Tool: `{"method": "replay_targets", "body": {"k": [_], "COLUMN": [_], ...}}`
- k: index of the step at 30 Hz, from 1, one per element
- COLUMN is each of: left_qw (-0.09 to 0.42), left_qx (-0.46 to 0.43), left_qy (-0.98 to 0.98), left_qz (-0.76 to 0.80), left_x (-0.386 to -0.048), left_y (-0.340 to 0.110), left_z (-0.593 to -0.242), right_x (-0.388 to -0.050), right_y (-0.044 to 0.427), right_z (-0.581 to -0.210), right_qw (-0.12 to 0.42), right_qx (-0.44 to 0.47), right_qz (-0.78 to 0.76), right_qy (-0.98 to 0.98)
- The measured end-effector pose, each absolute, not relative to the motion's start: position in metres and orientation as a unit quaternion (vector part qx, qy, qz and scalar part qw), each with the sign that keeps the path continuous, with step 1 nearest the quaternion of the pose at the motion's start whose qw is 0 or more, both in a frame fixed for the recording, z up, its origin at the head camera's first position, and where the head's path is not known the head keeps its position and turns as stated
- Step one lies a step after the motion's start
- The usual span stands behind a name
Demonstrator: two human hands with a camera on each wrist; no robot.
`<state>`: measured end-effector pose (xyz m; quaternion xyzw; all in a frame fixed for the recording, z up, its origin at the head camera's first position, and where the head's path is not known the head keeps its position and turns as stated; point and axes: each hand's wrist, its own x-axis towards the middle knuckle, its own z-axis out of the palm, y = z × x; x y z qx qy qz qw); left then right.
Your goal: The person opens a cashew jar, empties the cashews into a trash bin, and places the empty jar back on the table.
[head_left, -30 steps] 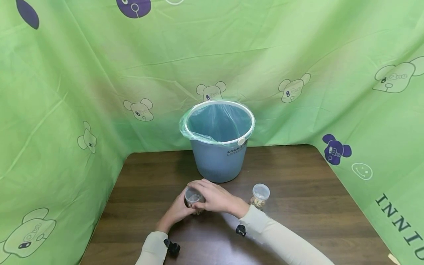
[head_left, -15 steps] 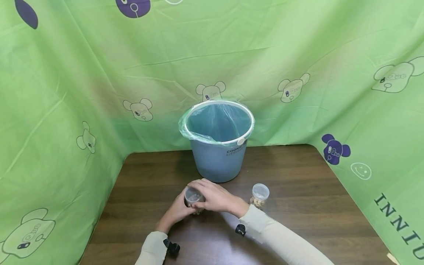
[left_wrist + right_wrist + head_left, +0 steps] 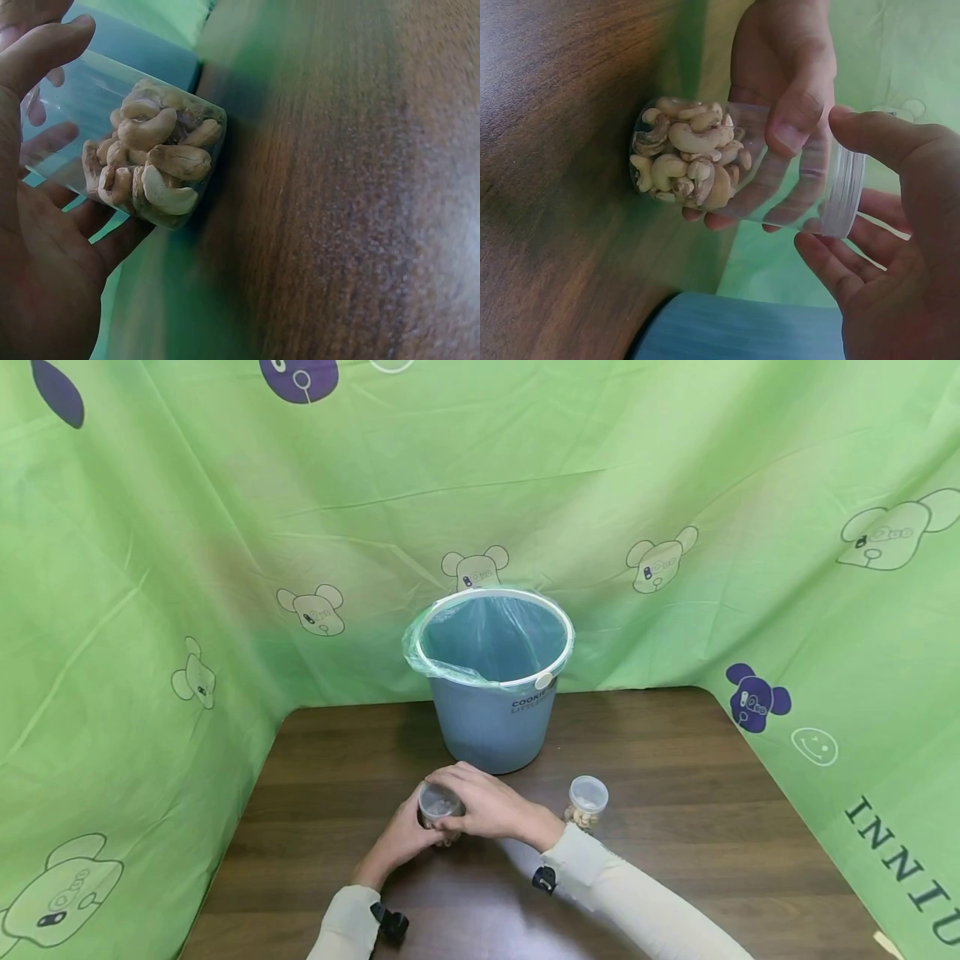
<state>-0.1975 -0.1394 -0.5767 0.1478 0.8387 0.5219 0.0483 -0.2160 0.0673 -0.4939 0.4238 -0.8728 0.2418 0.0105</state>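
Note:
A clear jar (image 3: 441, 803) with cashews in its lower part stands on the wooden table in front of the bucket. My left hand (image 3: 401, 837) is wrapped round the jar's side; in the left wrist view its fingers lie behind the clear wall beside the cashews (image 3: 169, 150). From above, my right hand (image 3: 487, 806) grips the translucent lid (image 3: 843, 193), thumb on one side and fingers on the other. The lid sits on the jar in the right wrist view. A second lidded jar (image 3: 587, 802) holding pale nuts stands to the right, near my right forearm, untouched.
A blue bucket (image 3: 491, 727) with a white rim and a green liner bag stands at the table's back, just beyond my hands. Green printed cloth (image 3: 570, 502) hangs behind and on both sides. Something small and pale (image 3: 888, 943) lies at the lower right edge.
Both hands stay on the same jar with no clear movement. The whole head view has shifted very slightly.

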Motion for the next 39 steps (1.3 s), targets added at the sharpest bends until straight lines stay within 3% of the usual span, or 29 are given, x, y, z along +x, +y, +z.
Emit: {"method": "replay_targets", "body": {"k": [11, 39], "left_qw": [0.030, 0.039], "left_qx": [0.153, 0.137], "left_qy": [0.835, 0.814], "left_qz": [0.527, 0.562], "left_x": [-0.196, -0.201], "left_y": [-0.140, -0.137], "left_z": [-0.575, -0.574], "right_x": [-0.215, -0.220], "right_y": [0.069, 0.075], "right_z": [-0.491, -0.484], "right_qw": [0.022, 0.028], "right_qx": [0.431, 0.416], "right_qz": [0.254, 0.268], "right_qy": [-0.866, -0.868]}}
